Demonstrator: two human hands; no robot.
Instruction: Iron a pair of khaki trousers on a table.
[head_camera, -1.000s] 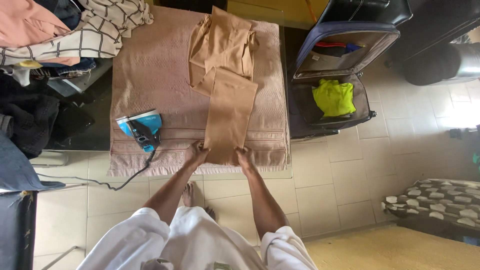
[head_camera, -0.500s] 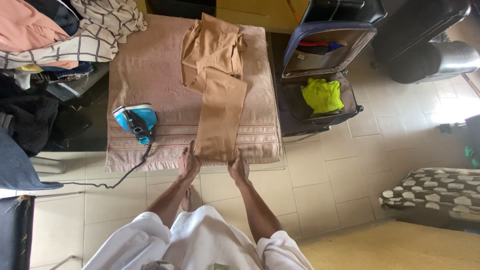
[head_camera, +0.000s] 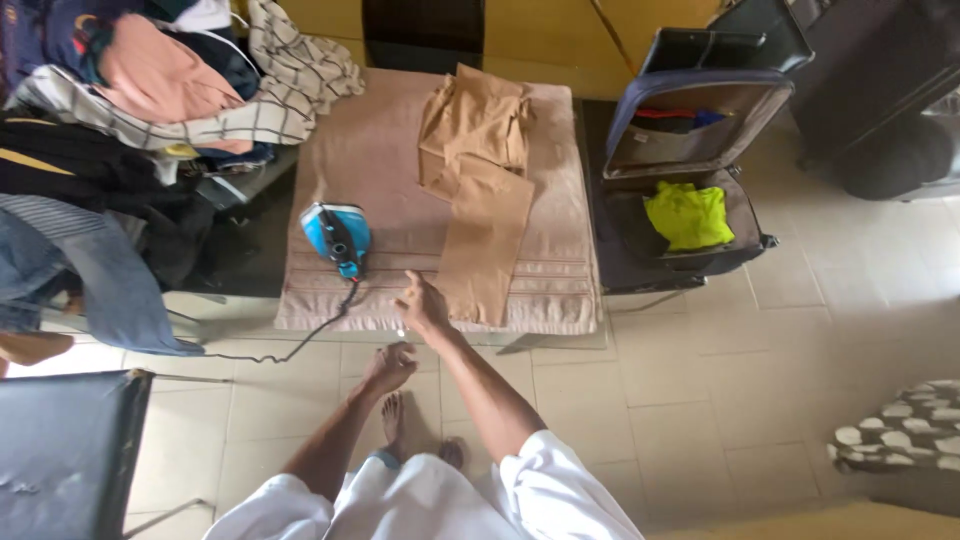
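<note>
Tan trousers lie on a pink towel spread over a table, one leg stretched toward me. A blue iron stands on the towel to their left, its black cord hanging off the near edge. My right hand reaches over the towel's near edge, fingers apart, between the iron and the trouser leg, holding nothing. My left hand hangs lower, in front of the table, loosely curled and empty.
A heap of clothes fills the left side. An open suitcase with a bright yellow-green garment sits right of the table. A dark chair is at lower left, a patterned cushion at lower right. Tiled floor below.
Both hands have let go of the trouser leg's hem. My left hand dropped below the table edge; my right hand moved left toward the iron. The view shifted.
</note>
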